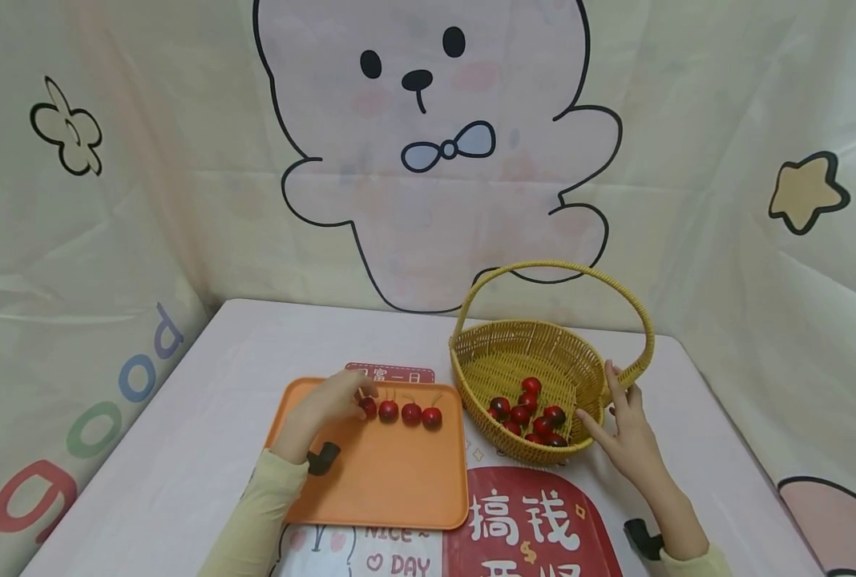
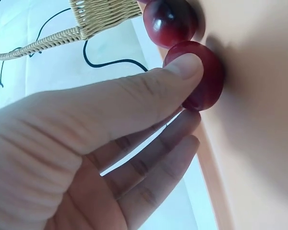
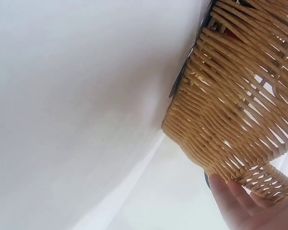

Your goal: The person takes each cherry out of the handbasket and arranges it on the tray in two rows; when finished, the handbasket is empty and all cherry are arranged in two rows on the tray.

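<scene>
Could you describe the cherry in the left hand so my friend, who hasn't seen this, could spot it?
On the white table, left of the yellow basket, lies an orange tray. Near its far edge sit four red cherries in a row. It's the leftmost cherry, the only one of the four that the left hand pinches.

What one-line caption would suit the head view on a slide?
Left hand holds a cherry over an orange tray; right hand touches a wicker basket containing more cherries.
</scene>
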`<state>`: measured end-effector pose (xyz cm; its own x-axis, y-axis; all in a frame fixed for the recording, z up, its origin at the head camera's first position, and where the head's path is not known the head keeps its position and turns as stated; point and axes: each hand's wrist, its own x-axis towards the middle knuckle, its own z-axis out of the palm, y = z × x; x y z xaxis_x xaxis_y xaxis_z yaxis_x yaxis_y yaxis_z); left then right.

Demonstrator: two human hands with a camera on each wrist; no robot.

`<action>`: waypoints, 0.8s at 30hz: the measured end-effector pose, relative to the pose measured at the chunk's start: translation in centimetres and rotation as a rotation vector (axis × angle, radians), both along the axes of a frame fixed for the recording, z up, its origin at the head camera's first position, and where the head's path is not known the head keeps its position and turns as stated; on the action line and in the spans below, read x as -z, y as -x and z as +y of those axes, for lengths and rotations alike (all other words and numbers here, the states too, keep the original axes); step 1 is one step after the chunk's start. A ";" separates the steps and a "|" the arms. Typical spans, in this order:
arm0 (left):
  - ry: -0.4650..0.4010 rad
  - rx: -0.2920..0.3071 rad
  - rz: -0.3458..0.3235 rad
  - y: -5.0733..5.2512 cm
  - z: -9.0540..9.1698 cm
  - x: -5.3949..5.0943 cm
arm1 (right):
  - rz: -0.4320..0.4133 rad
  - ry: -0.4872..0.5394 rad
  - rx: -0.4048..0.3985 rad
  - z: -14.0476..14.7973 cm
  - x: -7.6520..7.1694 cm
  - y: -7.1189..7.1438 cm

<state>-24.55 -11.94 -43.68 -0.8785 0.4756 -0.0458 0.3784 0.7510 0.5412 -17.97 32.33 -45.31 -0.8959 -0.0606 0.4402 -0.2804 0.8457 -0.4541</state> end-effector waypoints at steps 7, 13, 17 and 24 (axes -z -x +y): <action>-0.008 0.016 -0.023 0.0 -0.4 -0.1 | -0.009 -0.002 0.007 0.0 0.0 -0.1; -0.014 0.020 -0.018 0.1 -0.3 0.0 | 0.003 0.000 0.002 0.0 0.0 0.0; -0.013 0.009 -0.019 0.2 -0.2 0.1 | -0.004 0.000 0.005 0.0 0.0 0.0; 0.001 0.012 -0.015 0.3 -0.3 0.0 | -0.003 0.003 0.002 -0.1 -0.1 0.0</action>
<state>-24.80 -12.22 -43.64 -0.8720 0.4859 -0.0596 0.3790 0.7471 0.5461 -17.92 32.25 -45.23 -0.8971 -0.0575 0.4380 -0.2775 0.8448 -0.4575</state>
